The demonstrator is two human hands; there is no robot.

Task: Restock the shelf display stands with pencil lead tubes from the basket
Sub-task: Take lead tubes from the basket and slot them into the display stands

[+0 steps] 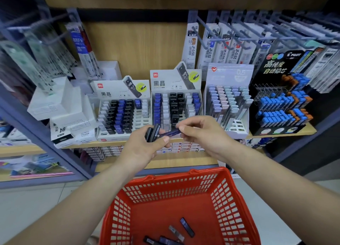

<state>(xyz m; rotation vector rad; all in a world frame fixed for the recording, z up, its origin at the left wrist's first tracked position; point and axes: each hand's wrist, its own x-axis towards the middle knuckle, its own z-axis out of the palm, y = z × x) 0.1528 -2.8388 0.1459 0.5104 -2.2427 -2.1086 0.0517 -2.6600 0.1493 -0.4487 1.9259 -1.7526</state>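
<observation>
Head: left hand (pixel 145 149) grips tubes (pixel 152 132), right hand (pixel 200 132) pinches blue tube (pixel 171 133) before deli stand (pixel 176 82).

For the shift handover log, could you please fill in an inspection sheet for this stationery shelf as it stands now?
Surface: wooden shelf, stocked along its length.
Job's things: left stand has empty slots on its right side; middle stand looks fuller; red basket holds a few loose tubes.
Clutter: white boxes stacked left of the stands.
Hands: left hand grips dark tubes; right hand pinches a blue tube.
Cables: nothing seen.
Surroundings: refill packs hang on hooks above; pastel stand and Pilot stand to the right.
</observation>
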